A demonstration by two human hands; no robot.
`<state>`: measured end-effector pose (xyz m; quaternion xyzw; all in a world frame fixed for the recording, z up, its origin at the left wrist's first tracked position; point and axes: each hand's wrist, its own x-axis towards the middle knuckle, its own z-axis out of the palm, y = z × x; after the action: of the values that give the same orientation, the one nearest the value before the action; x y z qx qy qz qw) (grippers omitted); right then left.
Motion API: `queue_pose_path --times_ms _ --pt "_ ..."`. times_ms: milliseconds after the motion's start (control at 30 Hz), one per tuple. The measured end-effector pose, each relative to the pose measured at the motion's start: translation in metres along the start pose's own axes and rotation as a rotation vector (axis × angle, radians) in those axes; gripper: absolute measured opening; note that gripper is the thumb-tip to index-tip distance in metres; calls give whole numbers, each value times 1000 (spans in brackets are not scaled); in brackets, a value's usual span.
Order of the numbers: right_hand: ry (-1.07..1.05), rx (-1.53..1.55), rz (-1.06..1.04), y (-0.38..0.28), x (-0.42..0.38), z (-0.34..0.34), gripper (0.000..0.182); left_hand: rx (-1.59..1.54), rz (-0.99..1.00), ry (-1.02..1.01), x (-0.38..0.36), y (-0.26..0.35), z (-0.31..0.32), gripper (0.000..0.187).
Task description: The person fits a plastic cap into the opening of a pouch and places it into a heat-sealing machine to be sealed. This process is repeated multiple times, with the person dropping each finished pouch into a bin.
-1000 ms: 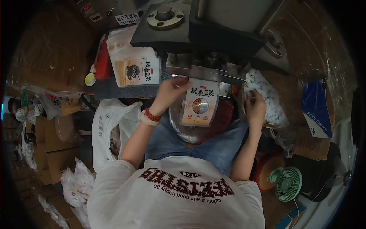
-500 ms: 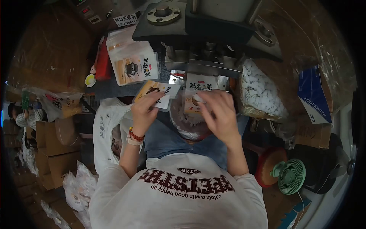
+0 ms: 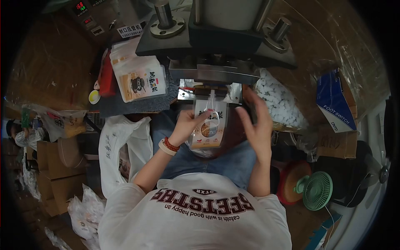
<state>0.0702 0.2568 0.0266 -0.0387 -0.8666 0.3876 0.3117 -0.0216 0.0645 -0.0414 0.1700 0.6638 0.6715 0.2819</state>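
Note:
My left hand (image 3: 185,127) grips the left edge of a printed plastic pouch (image 3: 209,135), with the thumb lying across its front. The pouch shows a bowl picture and dark lettering, and its spout (image 3: 212,95) points up at the metal jig (image 3: 233,92) of the press. To the right of the pouch, my right hand (image 3: 259,123) is raised, thumb and fingers apart, with nothing visible in it. Its fingertips are near a heap of small white plastic parts (image 3: 277,98).
The press (image 3: 216,68) overhangs the jig. A stack of flat pouches (image 3: 141,81) lies on the grey mat (image 3: 143,104) beside a red object (image 3: 107,79). At right stand a blue foot-switch box (image 3: 336,100) and a green fan (image 3: 318,191). A white bag (image 3: 110,160) hangs at left.
My left hand has moved right and now grips a pouch at the jig. My right hand has drawn off the pouch to the right and opened. The view has shifted slightly.

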Motion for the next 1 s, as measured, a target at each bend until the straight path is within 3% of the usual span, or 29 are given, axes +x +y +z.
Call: queue_pose_path --times_ms 100,133,200,400,467,500,533,567,600,633,667,700,733,767,867,900,967,1000 --pt "130 -364 87 16 14 -33 30 -378 -144 68 23 10 -1 27" --pt "125 -364 87 31 16 -33 30 -381 -147 71 30 11 -1 27" --pt "19 -694 141 70 13 -22 27 -466 -181 49 37 12 -4 30" --pt "-112 -512 302 93 15 -12 22 -355 -165 57 37 14 -19 32" --pt "-29 -512 256 92 13 -12 21 398 88 343 33 18 -42 45" --pt "88 -326 330 84 13 -14 22 398 87 345 26 18 -54 45" --pt "203 -140 403 79 11 -14 24 993 179 557 18 16 -68 67" --pt "202 -140 405 77 8 -12 24 1595 273 754 9 15 -83 90" --pt "254 302 402 75 4 -10 26 1480 190 626 2 -7 -104 96" --pt "301 743 385 71 0 -8 28 1509 239 520 -9 -18 -116 93" --pt "306 743 385 59 0 -5 28 1536 293 412 -19 -24 -120 90" --pt "200 789 355 38 1 -3 30 1503 392 412 -28 -21 -114 67" --pt "90 833 330 21 0 -1 32 1504 389 401 -34 -22 -115 67" --pt "-50 862 277 12 -2 -1 35 1355 394 391 -40 -23 -116 55" --pt "-170 811 110 -17 -6 21 33 1042 415 427 -52 -7 -95 44" --pt "-220 607 40 -24 -6 27 30 877 437 461 -52 3 -82 44" --pt "-219 242 -146 -28 -7 45 26 868 539 424 -52 16 -64 42" --pt "-214 236 -141 -27 -8 49 26 893 642 394 -53 23 -56 42"
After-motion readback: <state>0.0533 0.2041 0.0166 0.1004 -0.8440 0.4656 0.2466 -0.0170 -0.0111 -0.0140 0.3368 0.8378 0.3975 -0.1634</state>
